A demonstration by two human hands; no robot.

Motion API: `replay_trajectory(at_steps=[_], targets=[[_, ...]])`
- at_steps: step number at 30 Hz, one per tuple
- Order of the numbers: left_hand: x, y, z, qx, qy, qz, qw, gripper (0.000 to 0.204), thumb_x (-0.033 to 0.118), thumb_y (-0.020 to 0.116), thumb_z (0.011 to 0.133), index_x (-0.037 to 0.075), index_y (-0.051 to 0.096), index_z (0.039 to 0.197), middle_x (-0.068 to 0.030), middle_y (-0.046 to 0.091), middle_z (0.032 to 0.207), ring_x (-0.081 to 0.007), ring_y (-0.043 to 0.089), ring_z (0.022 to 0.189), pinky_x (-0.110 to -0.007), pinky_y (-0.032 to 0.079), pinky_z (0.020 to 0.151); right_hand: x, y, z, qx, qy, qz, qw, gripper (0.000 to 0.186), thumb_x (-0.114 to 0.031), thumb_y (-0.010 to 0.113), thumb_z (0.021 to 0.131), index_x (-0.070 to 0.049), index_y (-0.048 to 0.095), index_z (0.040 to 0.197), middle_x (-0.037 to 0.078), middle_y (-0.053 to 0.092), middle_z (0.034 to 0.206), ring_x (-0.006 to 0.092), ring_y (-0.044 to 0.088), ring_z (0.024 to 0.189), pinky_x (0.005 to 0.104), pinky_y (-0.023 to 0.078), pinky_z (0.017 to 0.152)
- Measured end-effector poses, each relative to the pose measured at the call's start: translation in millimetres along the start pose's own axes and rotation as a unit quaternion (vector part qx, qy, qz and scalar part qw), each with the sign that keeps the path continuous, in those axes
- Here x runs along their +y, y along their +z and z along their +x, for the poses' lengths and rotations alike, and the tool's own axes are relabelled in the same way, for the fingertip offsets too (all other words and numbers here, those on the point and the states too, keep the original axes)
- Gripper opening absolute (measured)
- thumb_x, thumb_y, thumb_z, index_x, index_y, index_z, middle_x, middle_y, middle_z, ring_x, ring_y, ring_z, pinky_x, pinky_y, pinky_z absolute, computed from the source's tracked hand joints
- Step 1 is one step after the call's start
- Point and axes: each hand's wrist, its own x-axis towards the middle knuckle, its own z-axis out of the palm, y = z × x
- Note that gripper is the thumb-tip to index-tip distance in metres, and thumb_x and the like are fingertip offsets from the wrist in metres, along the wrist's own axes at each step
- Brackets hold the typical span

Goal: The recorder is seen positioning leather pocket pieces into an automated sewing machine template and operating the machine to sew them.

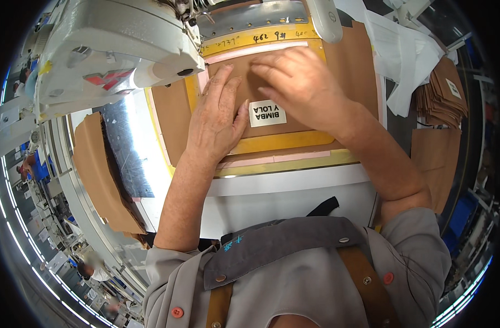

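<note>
A brown fabric panel (250, 85) lies in a yellow frame (283, 143) edged with pale pink strips. A small white label (267, 113) with dark lettering rests on the panel, upside down to me. My left hand (217, 115) lies flat on the panel left of the label, its fingers stretched toward the far edge. My right hand (299, 82) is over the panel just beyond and right of the label. Its fingers point left, slightly blurred, with the thumb apart from them; nothing shows in its grasp. Whether these fingers touch the fabric is hard to see.
A white sewing machine head (113, 60) stands at the far left, close to my left fingers. At the right are a stack of brown panels (444, 93) and crumpled white sheets (406, 54). More brown pieces (99, 175) hang at the left beside a metal plate (127, 153).
</note>
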Motion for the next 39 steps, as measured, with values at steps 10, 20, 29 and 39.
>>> replay_trajectory(at_steps=[10, 20, 29, 39], targets=[[15.0, 10.9, 14.9, 0.003, 0.038, 0.054, 0.998, 0.063, 0.033, 0.076, 0.090, 0.001, 0.056, 0.140, -0.0223, 0.049, 0.148, -0.0412, 0.051, 0.134, -0.055, 0.042, 0.113, 48.8, -25.3, -25.4, 0.045, 0.192, -0.032, 0.980, 0.028, -0.027, 0.079, 0.086, -0.007, 0.069, 0.102, 0.009, 0.067, 0.097, 0.0284, 0.066, 0.088, 0.0428, 0.051, 0.079], [24.5, 17.9, 18.3, 0.001, 0.038, 0.082, 0.996, 0.066, 0.038, 0.076, 0.089, 0.003, 0.057, 0.141, -0.0187, 0.051, 0.147, -0.0367, 0.053, 0.135, -0.058, 0.031, 0.120, 47.5, -23.4, -13.2, 0.019, 0.234, -0.022, 0.972, 0.018, -0.022, 0.075, 0.089, -0.007, 0.069, 0.096, 0.011, 0.068, 0.094, 0.0313, 0.068, 0.090, 0.0449, 0.053, 0.081], [32.5, 32.0, 35.6, -0.009, 0.083, -0.009, 0.996, 0.067, 0.034, 0.076, 0.089, 0.005, 0.054, 0.144, -0.0160, 0.052, 0.150, -0.0337, 0.049, 0.140, -0.055, 0.035, 0.119, 52.1, -18.0, -9.5, 0.018, 0.241, -0.028, 0.970, 0.017, -0.023, 0.073, 0.091, -0.006, 0.074, 0.089, 0.011, 0.069, 0.091, 0.0327, 0.069, 0.083, 0.0452, 0.054, 0.078], [31.8, 32.3, 41.6, -0.052, 0.098, -0.007, 0.994, 0.067, 0.029, 0.072, 0.089, 0.008, 0.049, 0.148, -0.0102, 0.048, 0.155, -0.0282, 0.044, 0.145, -0.054, 0.032, 0.120, 41.3, -25.4, -12.3, 0.070, 0.070, -0.185, 0.978, 0.011, -0.016, 0.077, 0.081, -0.011, 0.068, 0.077, 0.001, 0.061, 0.080, 0.0203, 0.063, 0.078, 0.0380, 0.046, 0.066]])
